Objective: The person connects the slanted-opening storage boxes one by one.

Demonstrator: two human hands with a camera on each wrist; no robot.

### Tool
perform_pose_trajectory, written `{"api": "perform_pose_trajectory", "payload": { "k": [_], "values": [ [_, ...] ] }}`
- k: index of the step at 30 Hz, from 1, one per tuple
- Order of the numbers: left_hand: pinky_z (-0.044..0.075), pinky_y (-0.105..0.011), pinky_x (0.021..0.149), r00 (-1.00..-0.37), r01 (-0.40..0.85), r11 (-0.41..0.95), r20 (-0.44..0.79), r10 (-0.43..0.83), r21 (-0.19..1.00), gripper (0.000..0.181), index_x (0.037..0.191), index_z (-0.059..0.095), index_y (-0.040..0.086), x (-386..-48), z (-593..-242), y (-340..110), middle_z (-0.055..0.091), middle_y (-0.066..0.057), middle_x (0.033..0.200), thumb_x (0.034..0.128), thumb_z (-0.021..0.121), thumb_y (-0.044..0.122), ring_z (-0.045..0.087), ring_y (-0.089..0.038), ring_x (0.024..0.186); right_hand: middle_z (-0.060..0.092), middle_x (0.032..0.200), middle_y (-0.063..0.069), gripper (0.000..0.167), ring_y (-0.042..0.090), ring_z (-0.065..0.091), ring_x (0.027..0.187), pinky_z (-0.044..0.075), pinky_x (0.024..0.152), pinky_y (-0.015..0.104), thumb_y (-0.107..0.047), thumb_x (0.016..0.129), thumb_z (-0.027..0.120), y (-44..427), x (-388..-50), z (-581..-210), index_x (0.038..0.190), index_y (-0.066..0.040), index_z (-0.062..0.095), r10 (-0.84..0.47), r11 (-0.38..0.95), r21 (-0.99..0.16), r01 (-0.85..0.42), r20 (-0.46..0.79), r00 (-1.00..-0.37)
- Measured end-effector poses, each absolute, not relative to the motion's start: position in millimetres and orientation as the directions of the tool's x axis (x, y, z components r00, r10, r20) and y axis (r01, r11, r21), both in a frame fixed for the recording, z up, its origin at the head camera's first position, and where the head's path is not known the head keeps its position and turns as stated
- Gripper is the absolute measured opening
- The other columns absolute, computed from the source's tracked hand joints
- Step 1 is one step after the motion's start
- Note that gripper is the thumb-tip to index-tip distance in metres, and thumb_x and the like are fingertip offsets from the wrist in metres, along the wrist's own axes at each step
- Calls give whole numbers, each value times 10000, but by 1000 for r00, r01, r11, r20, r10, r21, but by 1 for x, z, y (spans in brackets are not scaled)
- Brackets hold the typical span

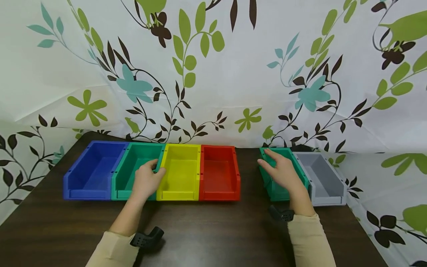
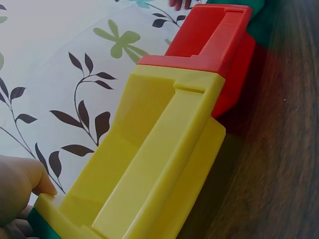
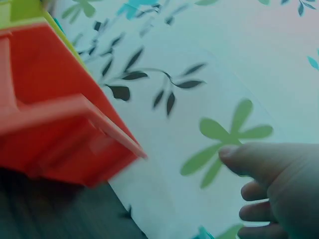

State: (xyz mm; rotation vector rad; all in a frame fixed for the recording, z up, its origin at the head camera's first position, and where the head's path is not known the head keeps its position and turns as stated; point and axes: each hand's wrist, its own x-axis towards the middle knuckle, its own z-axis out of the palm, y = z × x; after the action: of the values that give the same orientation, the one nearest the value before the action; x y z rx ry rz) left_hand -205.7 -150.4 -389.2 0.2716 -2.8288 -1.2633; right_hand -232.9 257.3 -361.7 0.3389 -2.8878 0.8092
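A row of plastic storage bins stands on a dark wooden table: a blue bin (image 1: 96,167), a green bin (image 1: 128,168), a yellow bin (image 1: 181,170) and a red bin (image 1: 218,170). At the wall where green and yellow meet, my left hand (image 1: 146,180) pinches the adjoining rims. The left wrist view has the thumb on the corner of the yellow bin (image 2: 149,154). Over a second green bin (image 1: 280,191) hovers my right hand (image 1: 281,170), thumb and fingers spread. In the right wrist view its fingers (image 3: 259,191) hold nothing.
A grey bin (image 1: 323,176) stands against the second green bin's right side, near the table's right edge. Bare tabletop (image 1: 207,230) lies in front of the bins. Behind them hangs a white cloth (image 1: 227,74) with leaf patterns. A gap separates the red bin from the second green one.
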Motion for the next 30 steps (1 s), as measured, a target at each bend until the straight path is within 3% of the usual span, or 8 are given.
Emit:
{"api": "perform_pose_trajectory", "payload": {
  "k": [7,13,23,30],
  "values": [
    [426,-548,992,-976,-191,668,-69,-206,719,587,1424,331,-74,-206,-385,-159,448,-309,1379,933,462,219,454,-431,1259,399,1432,281,731,483,404,1272,358,1004,626,-507,947,468,278,-236,-359,1448,9,334,-88,891,-435,-128,110,-990],
    [416,-562,1001,-974,-207,675,-85,-210,709,597,1424,337,-68,-205,-384,-167,448,-314,1374,928,454,244,454,-434,1247,333,1444,335,777,544,297,1307,293,1021,676,-517,948,449,289,-239,-361,1469,27,259,-4,912,-409,-15,28,-1000],
    [406,-575,1004,-971,-226,680,-110,-210,698,605,1432,310,-78,-206,-383,-176,406,-320,1404,936,440,244,437,-440,1255,326,1420,374,761,537,320,1289,298,1039,644,-456,957,459,294,-237,-360,1448,86,251,112,906,-414,86,38,-993],
    [411,-581,995,-968,-241,676,-123,-218,696,605,1438,300,-70,-206,-381,-179,403,-328,1401,946,444,251,440,-442,1244,349,1423,348,775,519,345,1284,331,1018,639,-496,953,441,295,-236,-359,1455,65,256,186,895,-414,168,3,-983]
  ]
}}
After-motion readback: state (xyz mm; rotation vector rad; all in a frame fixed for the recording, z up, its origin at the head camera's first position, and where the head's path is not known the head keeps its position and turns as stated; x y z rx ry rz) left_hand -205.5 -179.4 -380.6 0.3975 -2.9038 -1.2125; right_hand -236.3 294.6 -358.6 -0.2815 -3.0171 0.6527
